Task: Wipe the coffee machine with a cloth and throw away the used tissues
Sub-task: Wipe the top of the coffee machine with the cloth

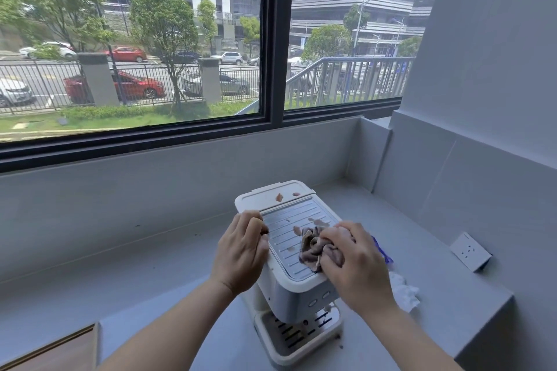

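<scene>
On top of coffee machine (289,289): scraps (319,222) lie 12 o'clock of cloth (316,250)

Left hand (241,250) fingers curl over machine's 9 o'clock rim, bracing. Right hand (355,259) fingers clutch bunched cloth. Tissue (404,291) on table (452,295), 3 o'clock; right hand nearer.

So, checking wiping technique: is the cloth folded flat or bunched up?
Bunched up: the cloth lies in crumpled folds under the right hand on top of the coffee machine.
</scene>
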The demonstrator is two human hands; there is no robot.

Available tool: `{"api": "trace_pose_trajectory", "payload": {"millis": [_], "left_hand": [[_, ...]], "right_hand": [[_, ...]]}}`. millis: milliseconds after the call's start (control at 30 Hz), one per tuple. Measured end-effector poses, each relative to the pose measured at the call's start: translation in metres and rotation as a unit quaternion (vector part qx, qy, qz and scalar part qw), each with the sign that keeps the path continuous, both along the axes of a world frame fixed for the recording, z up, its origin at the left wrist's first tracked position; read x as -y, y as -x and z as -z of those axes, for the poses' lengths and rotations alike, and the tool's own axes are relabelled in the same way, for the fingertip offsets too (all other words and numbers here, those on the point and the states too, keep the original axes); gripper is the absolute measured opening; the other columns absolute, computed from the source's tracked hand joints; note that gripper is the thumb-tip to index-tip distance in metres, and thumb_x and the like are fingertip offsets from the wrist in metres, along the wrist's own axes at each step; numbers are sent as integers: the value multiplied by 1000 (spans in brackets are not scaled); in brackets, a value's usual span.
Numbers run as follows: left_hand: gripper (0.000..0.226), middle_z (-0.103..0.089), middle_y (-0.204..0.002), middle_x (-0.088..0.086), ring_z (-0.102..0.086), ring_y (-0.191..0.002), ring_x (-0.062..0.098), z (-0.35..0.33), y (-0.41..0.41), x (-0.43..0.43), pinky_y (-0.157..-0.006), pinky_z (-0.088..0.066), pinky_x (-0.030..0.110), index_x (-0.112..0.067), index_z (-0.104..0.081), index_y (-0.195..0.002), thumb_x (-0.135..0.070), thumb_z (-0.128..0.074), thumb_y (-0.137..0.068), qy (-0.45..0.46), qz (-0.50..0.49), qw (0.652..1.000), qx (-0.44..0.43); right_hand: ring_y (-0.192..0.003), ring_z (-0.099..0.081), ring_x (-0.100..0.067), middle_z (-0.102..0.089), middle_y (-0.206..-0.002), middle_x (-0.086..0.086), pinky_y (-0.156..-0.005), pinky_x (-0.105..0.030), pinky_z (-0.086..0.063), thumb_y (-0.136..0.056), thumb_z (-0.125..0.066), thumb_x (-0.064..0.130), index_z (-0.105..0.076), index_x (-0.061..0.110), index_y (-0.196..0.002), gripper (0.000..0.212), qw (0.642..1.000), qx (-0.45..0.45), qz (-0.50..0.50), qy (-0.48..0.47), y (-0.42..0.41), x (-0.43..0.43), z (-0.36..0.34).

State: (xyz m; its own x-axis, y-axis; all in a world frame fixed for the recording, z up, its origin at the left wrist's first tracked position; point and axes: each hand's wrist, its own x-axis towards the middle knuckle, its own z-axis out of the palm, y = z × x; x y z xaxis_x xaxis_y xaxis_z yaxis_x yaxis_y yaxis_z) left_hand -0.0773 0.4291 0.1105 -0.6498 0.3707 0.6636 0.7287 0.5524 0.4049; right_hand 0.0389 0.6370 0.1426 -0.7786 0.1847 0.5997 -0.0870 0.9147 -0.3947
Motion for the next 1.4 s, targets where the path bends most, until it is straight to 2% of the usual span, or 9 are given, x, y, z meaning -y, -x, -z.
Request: {"api": "trace_pose_trajectory", "payload": {"millis": [133, 367, 500, 567, 733, 933, 1033, 1233, 1400], "left_hand": [[9, -49, -102, -6, -47, -88, 17, -1, -4, -1, -77, -42, 31, -17, -48, -89, -18, -39, -87, -1, -4, 1000, 6], [10, -49, -103, -6, -48, -90, 17, -3, -5, 1, -78, -42, 28, -16, -48, -90, -18, -38, -88, 8, 0, 1000, 8], [10, -49, -103, -6, -47, -90, 16, -2, -5, 0, -78, -40, 26, -17, -48, -90, -18, -38, -88, 5, -3, 1000, 14], [10, -49, -103, -5, -47, -90, 17, -4, -6, 0, -78, -40, 26, -16, -48, -90, -18, -38, -88, 8, 1, 1000, 11], [8, -48, -104, -6, -46, -91, 16, -1, -5, -1, -78, -39, 25, -16, -47, -90, -17, -39, -87, 0, 0, 1000, 17], [10, -48, -106, -8, -47, -93, 13, -3, -7, -1, -78, -40, 23, -17, -48, -90, -19, -38, -89, 1, -5, 1000, 18], [11, -48, -106, -7, -48, -94, 14, -3, -8, 0, -78, -42, 26, -17, -49, -91, -20, -38, -89, 0, -4, 1000, 21], [13, -49, -106, -5, -50, -95, 18, -2, -7, -1, -81, -42, 29, -14, -50, -90, -18, -38, -89, -10, -3, 1000, 16], [14, -49, -107, -8, -51, -97, 16, -3, -9, -1, -81, -43, 30, -16, -50, -90, -21, -37, -90, -15, -7, 1000, 21]], "right_hand": [[-96, -55, -26, -56, -108, -1, -74, -30, -45, -79, -65, 15, -69, 24, -107, 30, 993, 75, 86, 43, 38, -8, -25], [-83, -54, -20, -58, -99, 4, -64, -26, -39, -70, -69, 16, -65, 29, -98, 32, 999, 44, 6, -17, 4, -4, -6], [-98, -52, -24, -56, -108, -2, -75, -31, -45, -85, -60, 16, -67, 26, -117, 35, 992, 110, 60, -16, 37, -7, -27], [-99, -50, -25, -55, -111, -1, -77, -31, -44, -88, -56, 18, -65, 27, -119, 34, 989, 129, 71, -19, 38, -3, -31], [-91, -52, -25, -58, -108, 4, -74, -34, -48, -82, -54, 26, -62, 35, -113, 33, 994, 84, -38, -62, 10, 7, -7], [-102, -50, -27, -52, -114, -4, -81, -33, -46, -93, -49, 21, -62, 28, -124, 34, 986, 146, 60, -43, 66, -2, -35], [-99, -51, -24, -54, -112, 0, -79, -32, -42, -90, -51, 23, -63, 29, -117, 30, 990, 127, 12, -55, 48, 8, -24], [-101, -52, -22, -56, -111, 7, -85, -34, -47, -81, -50, 35, -62, 40, -118, 39, 988, 123, -86, -46, 27, 18, -15], [-103, -51, -26, -52, -112, -2, -83, -34, -45, -91, -51, 26, -64, 31, -119, 32, 987, 153, 38, -28, 64, 1, -30]]}}
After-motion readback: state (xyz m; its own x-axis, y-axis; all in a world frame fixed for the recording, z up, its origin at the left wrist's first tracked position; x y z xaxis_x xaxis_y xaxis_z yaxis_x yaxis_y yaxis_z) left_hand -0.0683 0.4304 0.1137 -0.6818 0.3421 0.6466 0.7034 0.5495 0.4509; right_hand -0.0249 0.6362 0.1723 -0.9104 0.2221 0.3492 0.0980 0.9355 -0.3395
